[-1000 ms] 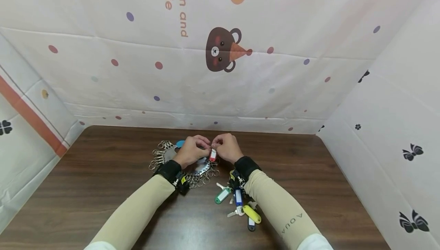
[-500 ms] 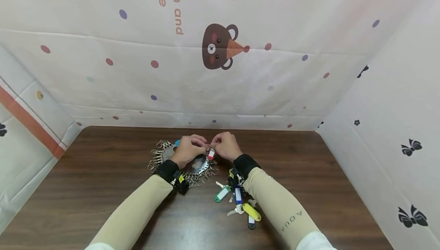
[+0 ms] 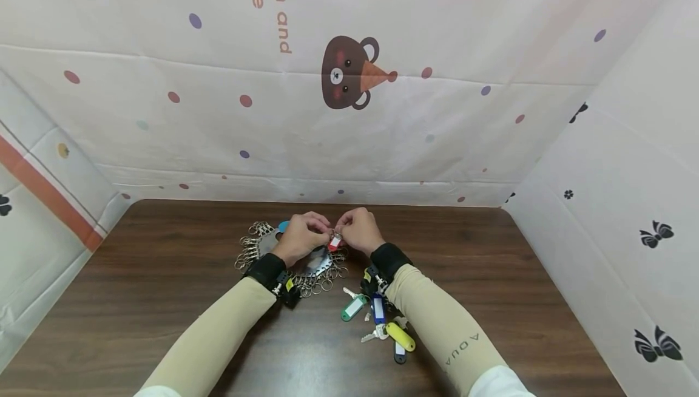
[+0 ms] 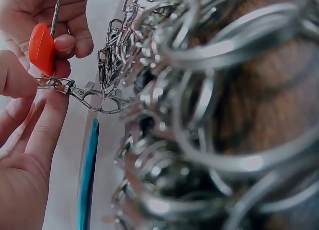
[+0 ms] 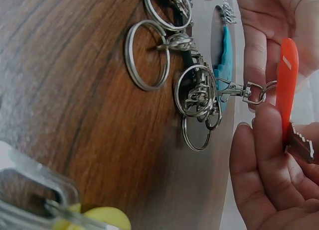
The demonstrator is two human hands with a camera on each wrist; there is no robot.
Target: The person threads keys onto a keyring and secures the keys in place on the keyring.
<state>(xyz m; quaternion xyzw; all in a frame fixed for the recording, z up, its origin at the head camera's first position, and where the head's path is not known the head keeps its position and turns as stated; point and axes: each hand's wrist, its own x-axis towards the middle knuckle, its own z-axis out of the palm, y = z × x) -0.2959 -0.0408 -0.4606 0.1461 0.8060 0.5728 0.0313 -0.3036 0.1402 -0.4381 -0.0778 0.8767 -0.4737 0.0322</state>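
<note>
Over the right side of a round metal key holder [image 3: 315,263], my two hands meet. Snap hooks with split rings [image 3: 248,252] line its edge. My left hand [image 3: 300,238] pinches a split ring [image 4: 50,83] that hangs from one snap hook [image 4: 89,93]. A red key tag [image 5: 286,80] is at that ring, between the two hands. My right hand [image 3: 359,231] holds the tag with its key [image 5: 300,143], fingertips close to the ring. Part of the ring is hidden behind fingers and tag.
Keys with green [image 3: 354,308], blue [image 3: 378,311], yellow [image 3: 400,337] and dark [image 3: 400,354] tags lie beside my right forearm. A blue piece [image 3: 283,226] shows at the holder's back edge. A patterned cloth wall [image 3: 306,136] stands behind the wooden table [image 3: 180,275].
The red key tag has shifted slightly left and up and now tilts between the fingers. Both hands stay in nearly the same place; the head view has shifted a little.
</note>
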